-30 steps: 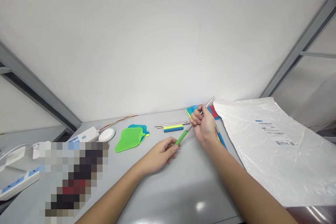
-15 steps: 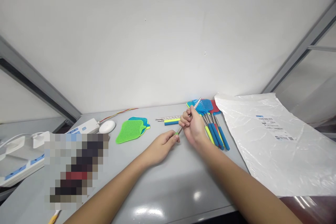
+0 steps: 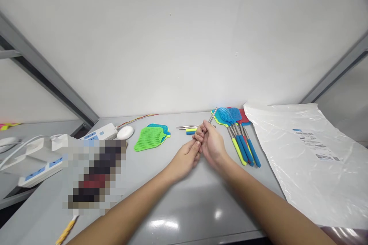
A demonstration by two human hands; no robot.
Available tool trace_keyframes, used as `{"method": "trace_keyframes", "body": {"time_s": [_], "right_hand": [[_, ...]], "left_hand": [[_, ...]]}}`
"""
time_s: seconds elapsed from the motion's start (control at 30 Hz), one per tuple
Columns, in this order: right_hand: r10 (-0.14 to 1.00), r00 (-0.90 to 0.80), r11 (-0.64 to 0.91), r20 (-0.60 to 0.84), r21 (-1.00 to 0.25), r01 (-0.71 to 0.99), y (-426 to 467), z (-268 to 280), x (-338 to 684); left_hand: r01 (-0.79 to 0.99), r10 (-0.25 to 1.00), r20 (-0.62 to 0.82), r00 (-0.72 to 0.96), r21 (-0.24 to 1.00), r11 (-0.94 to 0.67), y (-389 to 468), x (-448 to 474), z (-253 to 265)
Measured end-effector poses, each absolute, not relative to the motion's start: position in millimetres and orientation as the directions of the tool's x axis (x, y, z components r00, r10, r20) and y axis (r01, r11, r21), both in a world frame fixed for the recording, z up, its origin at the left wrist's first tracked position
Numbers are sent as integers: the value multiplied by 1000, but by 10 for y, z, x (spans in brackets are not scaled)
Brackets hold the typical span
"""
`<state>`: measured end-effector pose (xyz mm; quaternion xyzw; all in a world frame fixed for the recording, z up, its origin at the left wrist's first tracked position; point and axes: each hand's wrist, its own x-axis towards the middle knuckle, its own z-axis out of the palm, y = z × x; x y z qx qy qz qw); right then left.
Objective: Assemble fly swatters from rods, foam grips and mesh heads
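Note:
My right hand (image 3: 213, 143) is wrapped round a thin metal rod (image 3: 213, 115), whose bare end sticks up past the knuckles. Fingers closed, my left hand (image 3: 185, 157) presses against the right one at the rod's lower end. A bit of green showed between its fingers a moment ago, probably the handle grip, which the hands now hide. Behind the hands lie loose metal rods (image 3: 185, 127) and yellow and blue handle grips (image 3: 190, 131). Perforated fly swatter heads (image 3: 149, 139), green on top, are to the left. Several whole fly swatters (image 3: 240, 143) lie in a bunch to the right.
A white plastic mailer bag (image 3: 304, 176) covers the right of the grey table (image 3: 172, 206). At left are power strips (image 3: 43, 172) with plugs, a round white device (image 3: 125, 133) and a blurred-out object (image 3: 96, 176) with a yellow cord. A white wall (image 3: 172, 46) stands behind.
The hands have come together, covering the rod between them, and less of its upper end shows. The view has shifted slightly left.

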<state>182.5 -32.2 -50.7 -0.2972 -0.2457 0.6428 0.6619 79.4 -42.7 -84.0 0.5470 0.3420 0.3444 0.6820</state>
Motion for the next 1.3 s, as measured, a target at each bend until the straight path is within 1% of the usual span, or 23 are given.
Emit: {"method": "trace_keyframes", "body": {"time_s": [0.13, 0.2, 0.27, 0.33, 0.43, 0.53, 0.6, 0.7, 0.8, 0.9, 1.0, 1.1, 1.2, 1.3], "right_hand": [[998, 42, -11, -43, -816, -577, -342, -568, 1802], [998, 52, 2, -30, -848, -530, -327, -580, 1820], [995, 98, 42, -8, -870, -492, -293, -560, 1870], [982, 183, 123, 39, -874, -470, -248, -511, 1958], [936, 336, 258, 107, -858, -444, -171, -418, 2147], [911, 400, 302, 98, -819, -488, -112, -350, 2315], [930, 367, 260, 35, -768, -585, -93, -324, 2368], [961, 271, 160, -55, -689, -707, -94, -298, 2359], [978, 198, 108, -61, -665, -739, -110, -277, 2324], [987, 153, 80, -55, -654, -753, -121, -263, 2331], [989, 133, 67, -58, -629, -774, -125, -259, 2372], [982, 167, 85, -85, -591, -802, -132, -256, 2407], [967, 227, 122, -118, -565, -816, -147, -248, 2414], [945, 298, 174, -132, -567, -805, -172, -244, 2389]], "left_hand": [[-136, 838, -87, 539, 973, 189, -393, 778, -850], [-123, 842, -92, 532, 975, 184, -378, 757, -823], [-107, 844, -91, 528, 979, 172, -366, 730, -784], [-80, 838, -95, 538, 983, 163, -356, 701, -743], [-9, 814, -144, 562, 984, 180, -351, 664, -696], [48, 775, -198, 600, 976, 212, -358, 643, -676], [62, 753, -206, 625, 975, 214, -367, 638, -675], [81, 747, -191, 637, 980, 182, -384, 639, -674], [109, 757, -174, 630, 985, 136, -404, 643, -660], [97, 742, -187, 644, 982, 163, -416, 652, -647], [41, 753, -194, 629, 975, 217, -397, 663, -661], [-124, 802, -155, 576, 954, 274, -342, 659, -692], [-288, 809, -167, 564, 878, 382, -274, 630, -717], [-375, 798, -189, 572, 805, 459, -224, 593, -740]]}}
